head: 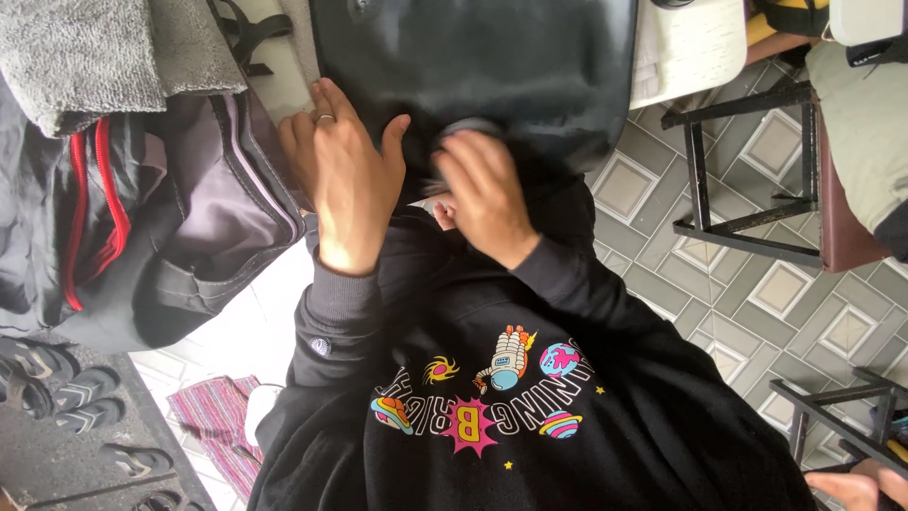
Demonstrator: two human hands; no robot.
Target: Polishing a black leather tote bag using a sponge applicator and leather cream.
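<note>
1. Black and smooth, the bag point(473, 57) lies across the top of the view on a pale table point(695, 43); whatever is inside it is hidden, since only its dark outer face shows.
2. Left hand point(345, 185) lies flat, palm down, at the bag's lower left edge. Its fingers are spread and straight, gripping nothing, with a ring on one finger.
3. Right hand point(487, 194) is blurred at the bag's lower edge. Its fingers curl around a small grey thing point(463, 128), but I cannot tell what that is or whether it is gripped firmly.
4. A grey holdall point(203, 208) with a red zip sits just left of the left hand, touching its fingers. It gapes a little, but its contents cannot be made out.
5. A grey towel point(90, 52) is draped over the holdall's upper left.
6. Below the hands is the person's black sweatshirt point(492, 407), printed with a bright space picture.
7. Sandals point(90, 393) stand on a dark mat at the lower left, with a striped pink cloth point(218, 416) beside them.
8. Dark-framed stools point(747, 170) stand on the patterned grey tile floor at right, well apart from the hands.
9. Another person's hand point(856, 487) shows at the lower right corner.
</note>
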